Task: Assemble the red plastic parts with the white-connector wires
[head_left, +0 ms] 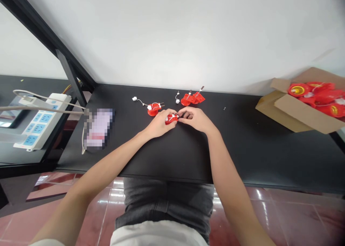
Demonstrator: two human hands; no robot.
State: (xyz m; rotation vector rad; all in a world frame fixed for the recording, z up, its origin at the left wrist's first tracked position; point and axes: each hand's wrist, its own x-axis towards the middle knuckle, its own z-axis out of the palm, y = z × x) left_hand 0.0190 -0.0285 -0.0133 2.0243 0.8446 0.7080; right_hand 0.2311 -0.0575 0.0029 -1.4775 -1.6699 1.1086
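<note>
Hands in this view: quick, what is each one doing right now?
Left hand: closed, holding a red plastic piece.
Right hand: closed, holding the same piece from the other side.

Dark grey jeans [167,206] of soft, faintly creased denim, with a horizontal seam near the waist, cover the person's lap. Nearest the camera lies the hem of a loose off-white cotton shirt [157,235], and a matching off-white sleeve [47,242] edges the lower left corner. The long, slender forearms [107,167] and hands [159,123] are bare.
</note>
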